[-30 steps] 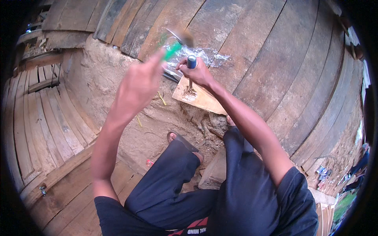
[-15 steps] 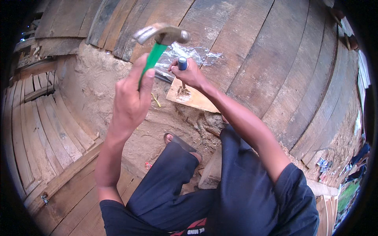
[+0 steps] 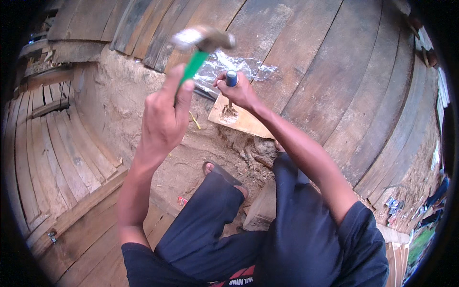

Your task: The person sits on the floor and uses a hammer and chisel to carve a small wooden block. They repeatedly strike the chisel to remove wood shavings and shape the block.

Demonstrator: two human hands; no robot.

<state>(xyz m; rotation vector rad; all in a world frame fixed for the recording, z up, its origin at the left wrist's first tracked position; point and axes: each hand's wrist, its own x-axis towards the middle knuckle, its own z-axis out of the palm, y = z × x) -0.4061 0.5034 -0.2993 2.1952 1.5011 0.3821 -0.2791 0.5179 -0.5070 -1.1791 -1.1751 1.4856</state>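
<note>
My left hand (image 3: 165,112) is closed round the green handle of a claw hammer (image 3: 194,66), which is raised and smeared by motion. Just right of it, my right hand (image 3: 244,94) grips a chisel (image 3: 231,78) upright, its blue handle end showing above the fist. The chisel's tip meets a pale wooden board (image 3: 254,125), where a rough, splintered hollow is cut near the left end. Loose chips lie in and around that hollow. The hammer head is above and left of the chisel, apart from it.
Under the board is a stump-like block (image 3: 239,139). Clear plastic sheeting (image 3: 229,63) lies on dark planks (image 3: 306,71) beyond it. A yellow strip (image 3: 195,120) rests on the dirt. Slatted wood (image 3: 62,158) is at left; a wood block (image 3: 260,210) sits between my legs.
The view has shifted slightly, so the scene sits a little farther right in the picture. The hammer is now blurred by motion. Both hands keep their holds, and the chisel stays in the hollow.
</note>
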